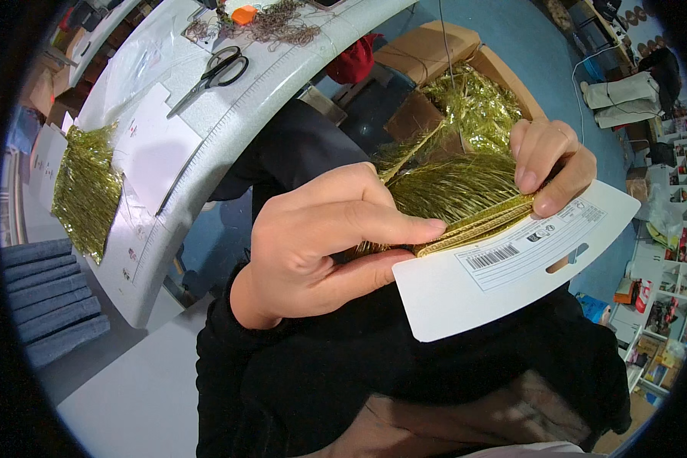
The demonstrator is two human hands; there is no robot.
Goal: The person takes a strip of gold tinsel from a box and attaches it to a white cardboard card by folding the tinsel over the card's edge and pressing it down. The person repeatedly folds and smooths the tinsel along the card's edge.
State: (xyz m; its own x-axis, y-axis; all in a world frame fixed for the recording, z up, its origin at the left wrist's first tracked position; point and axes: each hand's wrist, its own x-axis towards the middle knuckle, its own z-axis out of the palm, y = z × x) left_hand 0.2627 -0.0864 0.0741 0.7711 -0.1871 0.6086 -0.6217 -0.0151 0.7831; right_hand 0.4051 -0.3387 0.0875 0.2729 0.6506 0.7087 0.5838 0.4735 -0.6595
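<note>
My left hand (326,240) pinches the near end of folded gold tinsel fringe (464,183) between thumb and index finger. At the other end, my right hand (555,163) grips the same layered woven header band (481,229). The fringe strands hang away from me beyond the band. Against the band lies a white hang card (509,286) with a slotted hole and a label bearing a barcode. It sticks out towards my body, and its upper part is hidden behind the band and fingers. A strip of fringe (415,151) runs from the bundle to a cardboard box.
The open cardboard box (435,46) beyond my hands holds more gold tinsel (475,103). On the table (206,154) to the left lie black-handled scissors (212,77), white cards (157,143), tangled thread (283,26) and a carded gold fringe (89,192). Shelving stands at far right.
</note>
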